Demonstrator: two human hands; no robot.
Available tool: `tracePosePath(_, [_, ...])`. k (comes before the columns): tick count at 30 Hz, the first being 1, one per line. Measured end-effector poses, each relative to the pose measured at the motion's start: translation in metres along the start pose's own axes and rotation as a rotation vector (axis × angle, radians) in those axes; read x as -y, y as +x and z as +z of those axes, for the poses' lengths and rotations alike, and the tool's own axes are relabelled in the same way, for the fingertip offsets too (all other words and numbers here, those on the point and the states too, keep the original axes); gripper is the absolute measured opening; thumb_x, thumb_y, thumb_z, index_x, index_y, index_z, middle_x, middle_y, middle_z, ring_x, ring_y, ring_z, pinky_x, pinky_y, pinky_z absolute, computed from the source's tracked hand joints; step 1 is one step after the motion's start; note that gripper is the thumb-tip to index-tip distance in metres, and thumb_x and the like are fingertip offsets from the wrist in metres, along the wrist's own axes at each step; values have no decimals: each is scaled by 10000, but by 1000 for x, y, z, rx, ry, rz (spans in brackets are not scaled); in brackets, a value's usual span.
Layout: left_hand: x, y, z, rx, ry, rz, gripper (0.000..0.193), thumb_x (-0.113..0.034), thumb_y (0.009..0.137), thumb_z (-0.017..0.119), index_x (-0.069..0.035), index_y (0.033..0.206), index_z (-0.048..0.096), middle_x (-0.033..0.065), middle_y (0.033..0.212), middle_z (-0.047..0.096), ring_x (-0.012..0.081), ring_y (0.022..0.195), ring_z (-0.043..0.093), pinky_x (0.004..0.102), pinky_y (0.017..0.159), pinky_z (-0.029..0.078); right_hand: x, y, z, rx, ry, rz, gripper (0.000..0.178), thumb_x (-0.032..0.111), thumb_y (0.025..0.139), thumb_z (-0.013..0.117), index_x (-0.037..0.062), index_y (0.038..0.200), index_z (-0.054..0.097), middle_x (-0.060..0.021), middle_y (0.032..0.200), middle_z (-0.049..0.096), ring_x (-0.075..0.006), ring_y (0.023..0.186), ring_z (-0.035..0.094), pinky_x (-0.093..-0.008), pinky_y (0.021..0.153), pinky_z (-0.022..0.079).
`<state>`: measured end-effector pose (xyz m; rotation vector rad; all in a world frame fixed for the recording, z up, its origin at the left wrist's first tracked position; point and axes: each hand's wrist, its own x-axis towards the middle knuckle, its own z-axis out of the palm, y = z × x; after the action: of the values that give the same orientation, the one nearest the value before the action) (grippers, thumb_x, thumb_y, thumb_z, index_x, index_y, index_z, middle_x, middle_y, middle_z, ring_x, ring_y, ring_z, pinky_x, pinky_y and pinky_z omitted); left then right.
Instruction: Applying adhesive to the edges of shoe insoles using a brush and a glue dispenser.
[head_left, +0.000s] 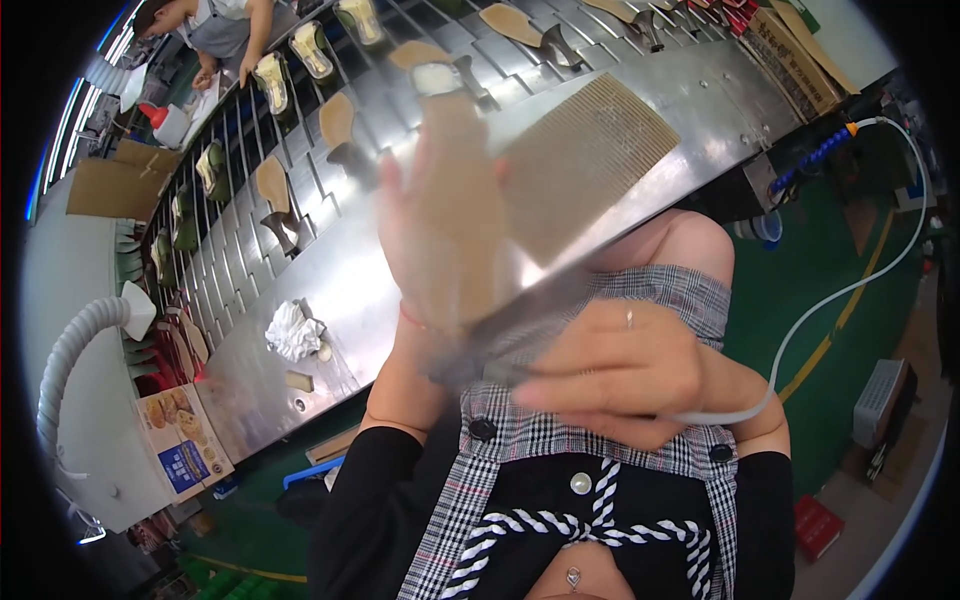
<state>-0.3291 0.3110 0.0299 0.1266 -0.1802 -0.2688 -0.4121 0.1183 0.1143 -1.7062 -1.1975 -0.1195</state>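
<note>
Brushed-metal worktop (pixel 350 290), glossy, spans the upper view; ribbed tan cardboard (pixel 600 150) lies flat at one o'clock. Near twelve, the left hand (pixel 396 230) grips a smooth, elongated tan sole (pixel 455 200), motion-blurred; its fingers hug the edges, though I cannot tell how far they spread. Toward four o'clock, the right hand (pixel 620 370) has bent fingers curled close around a pale, smooth hose (pixel 740 415). Between the hands, a dark shape (pixel 500 335) is too blurred to identify. Crumpled white wad (pixel 293 330) rests at nine.
</note>
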Motion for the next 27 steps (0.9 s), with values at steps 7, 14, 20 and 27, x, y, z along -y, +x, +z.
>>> tracePosePath(7, [-5,-3,4,-8,-50,-100,618,-454,1047,344,-49,1514,346,235,1489,403,341,1350,438,485,1109,398,-3,-4,-8,70,36,38,384,-13,726,722,-54,1107,695,-149,932,708,-278,791,664,-350,699,518])
tracePosePath(14, [-5,-6,17,-69,-222,-134,621,-429,1042,362,-7,1497,357,240,1497,395,354,1402,371,505,1119,367,-10,-4,-18,1,-101,62,313,-9,732,709,-48,1042,724,-136,905,700,-254,769,659,-320,664,521])
tracePosePath(20, [-9,-7,23,-95,-215,-194,642,-428,1034,378,11,1501,337,246,1526,350,360,1443,300,516,1131,345,-18,0,-27,-92,-236,87,283,22,754,732,-3,1036,727,-106,864,675,-258,740,641,-343,631,521])
tracePosePath(27, [-11,-12,25,-163,-246,-283,705,-480,1020,387,14,1516,307,291,1522,328,380,1436,316,521,1146,328,-15,8,-43,-48,-131,29,270,46,750,736,5,1017,735,-108,839,668,-263,723,634,-340,618,509])
